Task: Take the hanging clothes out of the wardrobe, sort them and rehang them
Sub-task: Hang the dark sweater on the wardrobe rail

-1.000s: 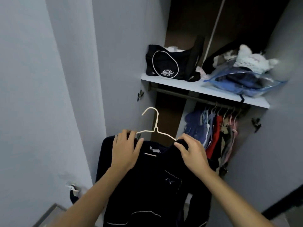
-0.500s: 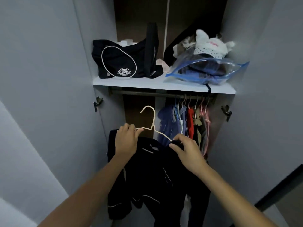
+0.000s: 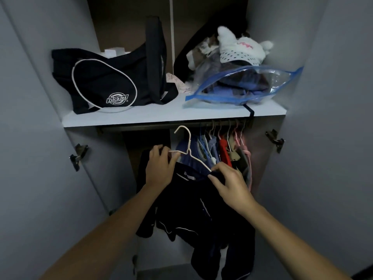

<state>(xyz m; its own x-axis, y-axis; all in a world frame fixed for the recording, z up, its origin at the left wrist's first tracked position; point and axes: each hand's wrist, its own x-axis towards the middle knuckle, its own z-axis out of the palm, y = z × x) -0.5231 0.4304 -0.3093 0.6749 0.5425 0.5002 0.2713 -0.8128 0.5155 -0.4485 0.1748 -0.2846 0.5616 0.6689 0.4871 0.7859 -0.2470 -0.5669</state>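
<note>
Dark garment on hanger, held below the rail.
Left hand (image 3: 159,168) and right hand (image 3: 232,184) each clamp the garment (image 3: 191,209) on the hanger (image 3: 188,148).

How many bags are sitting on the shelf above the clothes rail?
2. A black shoulder bag sits on the left of the white shelf; a clear blue-edged plastic bag of clothes lies on the right. The pile behind it may hide more.

Dim, cool light; wardrobe interior (image 3: 141,27) falls into deep shadow. Wide-angle bowing at edges, soft focus, slight glare on plastic bag (image 3: 268,77).
</note>
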